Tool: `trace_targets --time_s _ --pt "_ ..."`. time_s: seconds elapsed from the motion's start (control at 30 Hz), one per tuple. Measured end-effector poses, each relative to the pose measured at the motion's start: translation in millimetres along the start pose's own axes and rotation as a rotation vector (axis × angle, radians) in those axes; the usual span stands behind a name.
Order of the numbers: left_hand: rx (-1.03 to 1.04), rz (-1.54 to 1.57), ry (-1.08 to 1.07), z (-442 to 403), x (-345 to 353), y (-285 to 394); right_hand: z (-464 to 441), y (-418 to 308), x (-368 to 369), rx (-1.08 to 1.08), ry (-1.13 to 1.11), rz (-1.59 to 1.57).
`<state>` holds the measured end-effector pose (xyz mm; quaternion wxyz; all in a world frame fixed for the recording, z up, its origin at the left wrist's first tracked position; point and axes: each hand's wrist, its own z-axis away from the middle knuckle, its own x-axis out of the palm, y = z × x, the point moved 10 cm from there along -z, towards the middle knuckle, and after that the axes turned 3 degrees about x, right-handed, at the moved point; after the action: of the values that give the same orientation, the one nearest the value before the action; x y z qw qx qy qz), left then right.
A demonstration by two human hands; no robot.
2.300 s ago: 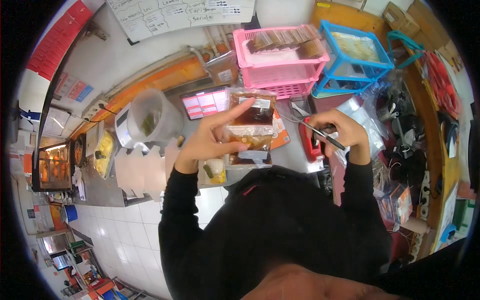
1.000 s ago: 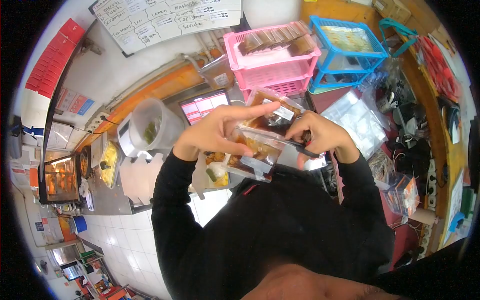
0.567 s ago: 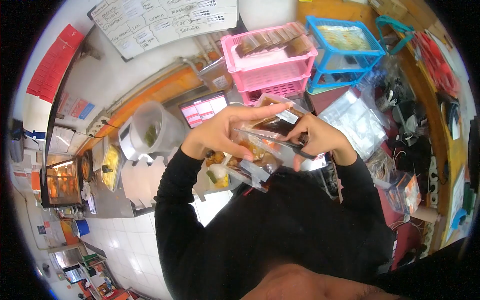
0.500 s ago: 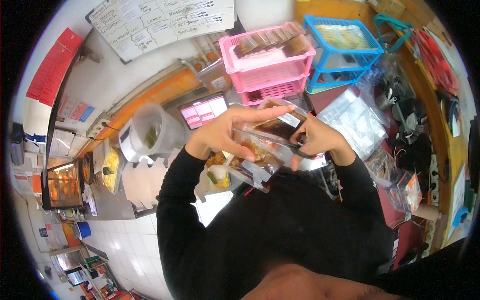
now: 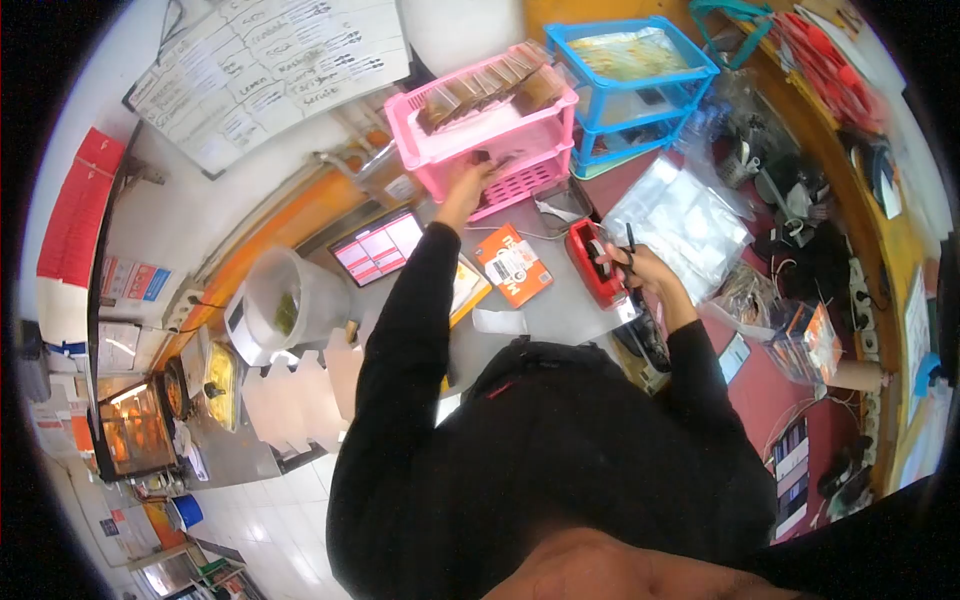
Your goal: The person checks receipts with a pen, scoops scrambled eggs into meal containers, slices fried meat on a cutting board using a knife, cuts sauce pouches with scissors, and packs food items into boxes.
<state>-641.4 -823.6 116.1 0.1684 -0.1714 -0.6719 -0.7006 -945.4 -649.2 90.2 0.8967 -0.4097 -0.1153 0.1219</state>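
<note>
My left hand [image 5: 466, 192] reaches into the middle tier of the pink rack [image 5: 488, 132], its fingers blurred beside a small dark thing I cannot make out. Near the red tape dispenser [image 5: 592, 264], my right hand [image 5: 652, 274] is closed on black-handled scissors [image 5: 630, 250], which point upward. Between the hands, an orange-and-white packet [image 5: 513, 264] lies on the grey counter. A lit tablet [image 5: 378, 247] stands to the left of it. Brown packets [image 5: 480, 88] fill the rack's top tier.
A blue rack [image 5: 640, 90] stands right of the pink one. Clear plastic bags [image 5: 680, 215] lie on the red surface at right. On the left are a translucent tub [image 5: 290, 300] and folded cardboard [image 5: 295, 400]. A phone [image 5: 733, 357] lies near my right sleeve.
The joined sauce packets have left my left hand and are out of sight. That hand has moved up to the pink rack. My right hand, with the scissors, has moved away to the right.
</note>
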Motion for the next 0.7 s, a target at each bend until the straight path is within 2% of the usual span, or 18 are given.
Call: trace_targets --time_s 0.13,0.23,0.3,0.33,0.37,0.4,0.43,0.47,0.5,0.53,0.6,0.7 --pt "0.036 -0.408 0.223 -34.8 -40.1 -25.5 -49.6 46.6 -1.6 0.219 -0.042 -0.161" --pt "0.120 -0.371 0.199 10.5 2.7 22.0 -75.9 48.1 7.3 0.250 -0.090 -0.293" --pt "0.025 -0.295 0.136 39.9 8.0 24.7 -102.3 54.5 -5.4 0.250 0.027 -0.261" --pt "-0.027 -0.233 0.079 66.4 10.8 27.8 -94.2 27.4 -10.9 0.068 0.207 -0.094" --pt "0.135 -0.444 0.063 88.5 0.0 36.0 -81.2 9.2 -19.2 0.095 0.330 0.217" --pt "0.285 -0.667 0.050 115.5 -9.6 44.6 -100.3 9.7 -30.8 -0.013 0.400 0.268" --pt "0.330 -0.716 -0.008 150.0 -4.4 63.8 -116.0 11.5 -31.4 -0.093 0.394 0.198" --pt "0.345 -0.880 0.051 187.6 -8.9 86.8 -128.1 21.5 -34.4 0.002 0.307 0.101" --pt "0.337 -0.813 0.125 223.4 -16.4 109.3 -138.7 31.0 -36.9 0.104 0.229 0.011" --pt "0.244 -0.693 0.216 255.3 -50.4 110.7 -143.8 33.9 -37.7 0.073 0.198 -0.061" --pt "0.262 -0.808 0.442 325.4 -87.8 163.0 -151.5 36.6 -35.4 0.010 0.124 -0.255" --pt "0.521 -0.966 0.757 415.6 -150.6 211.9 -148.4 41.1 -41.0 -0.075 0.228 -0.388"
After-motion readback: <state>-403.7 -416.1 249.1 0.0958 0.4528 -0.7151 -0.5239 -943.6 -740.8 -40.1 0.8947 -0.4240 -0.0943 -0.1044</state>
